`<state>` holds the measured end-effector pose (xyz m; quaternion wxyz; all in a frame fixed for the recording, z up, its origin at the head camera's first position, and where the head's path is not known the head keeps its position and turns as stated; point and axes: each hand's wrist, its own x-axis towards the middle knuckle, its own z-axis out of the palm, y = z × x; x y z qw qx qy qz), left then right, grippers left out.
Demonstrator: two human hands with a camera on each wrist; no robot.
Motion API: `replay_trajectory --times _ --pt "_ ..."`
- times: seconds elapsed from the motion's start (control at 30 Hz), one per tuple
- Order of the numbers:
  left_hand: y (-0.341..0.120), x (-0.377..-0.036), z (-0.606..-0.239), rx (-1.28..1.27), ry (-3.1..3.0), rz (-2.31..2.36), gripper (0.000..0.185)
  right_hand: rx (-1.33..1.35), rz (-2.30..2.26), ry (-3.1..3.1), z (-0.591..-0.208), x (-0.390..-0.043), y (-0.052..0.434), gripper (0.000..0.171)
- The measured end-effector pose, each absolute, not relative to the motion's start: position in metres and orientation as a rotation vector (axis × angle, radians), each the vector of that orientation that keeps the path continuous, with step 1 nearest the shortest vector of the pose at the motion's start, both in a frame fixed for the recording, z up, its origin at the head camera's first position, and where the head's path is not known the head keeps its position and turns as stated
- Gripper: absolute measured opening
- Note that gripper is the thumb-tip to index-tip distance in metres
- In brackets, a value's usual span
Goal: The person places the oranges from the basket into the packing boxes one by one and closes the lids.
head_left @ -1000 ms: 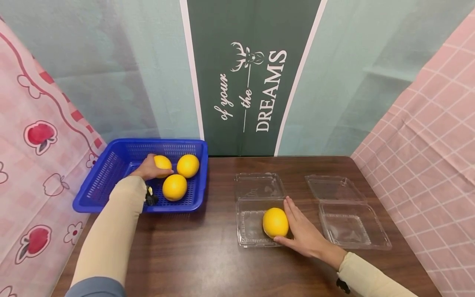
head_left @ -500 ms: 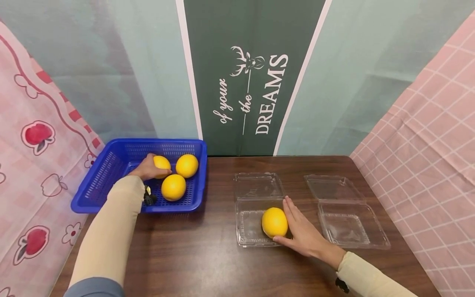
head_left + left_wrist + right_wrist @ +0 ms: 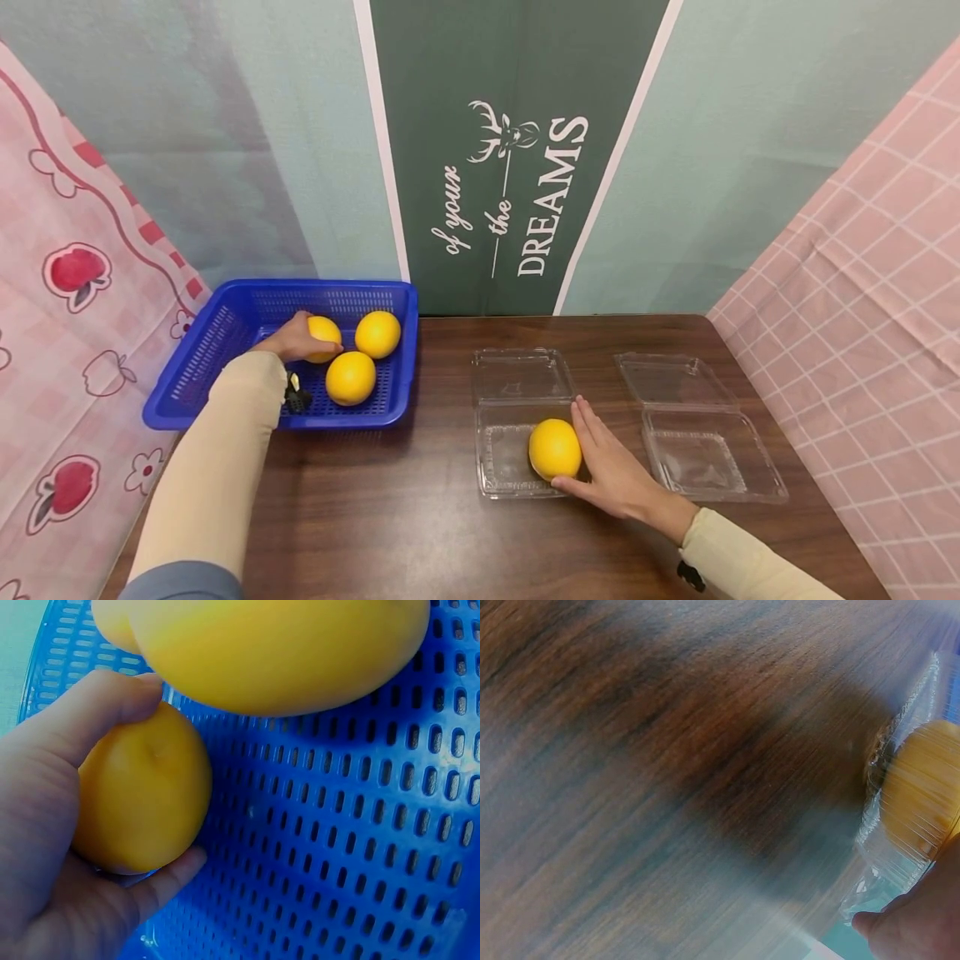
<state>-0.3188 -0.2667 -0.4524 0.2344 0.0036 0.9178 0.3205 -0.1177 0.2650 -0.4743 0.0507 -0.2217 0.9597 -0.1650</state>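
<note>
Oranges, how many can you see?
4. Three round yellow-orange fruits lie in the blue plastic basket: one gripped by the left hand, one at the back, one in front. The fourth sits in the near clear plastic clamshell box, touched by the right hand.

Head view downward over table (image 3: 420,517); wrist views close on oranges.

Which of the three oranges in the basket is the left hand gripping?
The rear-left orange, at the basket's back. The left hand curls round it; the other two, one right and one nearer, lie untouched.
</note>
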Motion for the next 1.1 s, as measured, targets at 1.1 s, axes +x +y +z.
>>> replay_trajectory --times 1.1 --pt "-0.274 -0.281 -0.417 0.175 2.648 0.844 0.099 -0.755 -0.501 2.998 -0.514 -0.094 0.276 0.114"
